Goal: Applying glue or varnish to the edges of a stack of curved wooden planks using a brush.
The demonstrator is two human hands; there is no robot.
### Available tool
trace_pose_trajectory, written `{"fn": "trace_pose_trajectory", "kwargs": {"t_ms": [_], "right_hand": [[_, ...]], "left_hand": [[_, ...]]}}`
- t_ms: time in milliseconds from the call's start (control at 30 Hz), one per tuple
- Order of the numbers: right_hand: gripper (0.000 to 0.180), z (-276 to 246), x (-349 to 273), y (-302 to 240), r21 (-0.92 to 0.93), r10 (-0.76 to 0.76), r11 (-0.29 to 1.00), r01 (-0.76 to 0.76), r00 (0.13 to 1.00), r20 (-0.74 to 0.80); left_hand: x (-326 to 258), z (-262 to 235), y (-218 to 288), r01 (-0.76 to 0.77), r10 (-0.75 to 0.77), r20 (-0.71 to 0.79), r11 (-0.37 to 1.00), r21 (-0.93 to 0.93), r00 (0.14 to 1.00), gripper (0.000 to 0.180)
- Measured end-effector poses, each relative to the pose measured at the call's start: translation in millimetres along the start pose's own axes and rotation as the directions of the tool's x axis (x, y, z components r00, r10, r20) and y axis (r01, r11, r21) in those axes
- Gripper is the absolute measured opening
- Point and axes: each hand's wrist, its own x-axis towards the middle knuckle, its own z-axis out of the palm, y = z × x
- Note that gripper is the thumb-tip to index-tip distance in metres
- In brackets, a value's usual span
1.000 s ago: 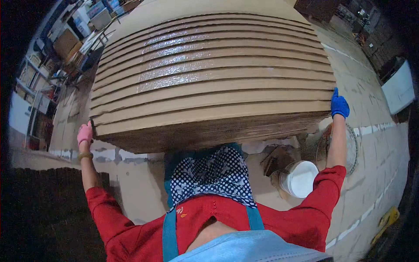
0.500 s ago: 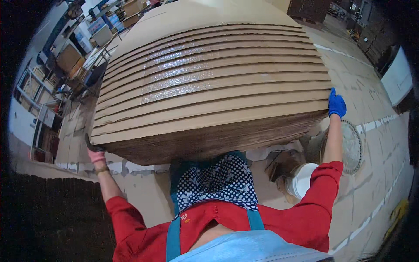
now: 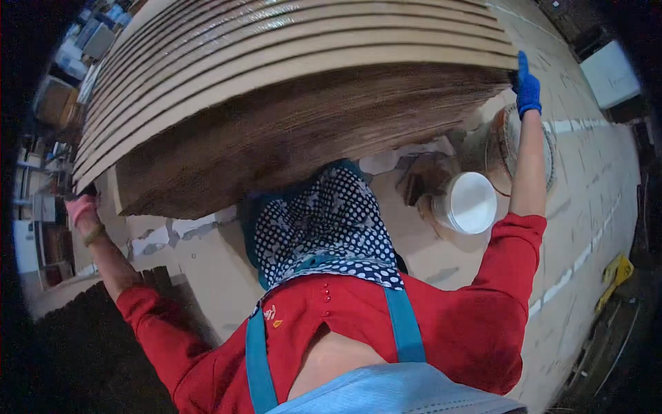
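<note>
A wide stack of brown cardboard sheets lies in front of me, its upper sheets fanned back in steps with glossy strips of clear tape. My left hand, in a pink glove with dark fingertips, is closed on the near left corner of a cardboard sheet. That corner juts out to the left past the stack below. At the sheet's right edge, my right hand, in a blue glove, grips the near corner with one digit pointing up along the edge. Its other fingers are partly hidden.
A white bucket stands right of my apron, with a round tub behind it. Dark stacked cardboard is at the lower left. A yellow object lies far right. Shelves and boxes line the left side.
The view has tilted down, so the stack sits higher in it. The near sheet's left corner has moved out to the left with my left hand. Both hands keep their hold.
</note>
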Motion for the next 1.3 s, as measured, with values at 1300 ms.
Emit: {"fn": "trace_pose_trajectory", "kwargs": {"t_ms": [1300], "right_hand": [[0.019,78,44,-50,-0.324,-0.067,0.946,0.018,0.988,-0.142]], "left_hand": [[-71,118,-5,0.454,-0.343,-0.331,0.813,0.364,0.879,0.041]]}}
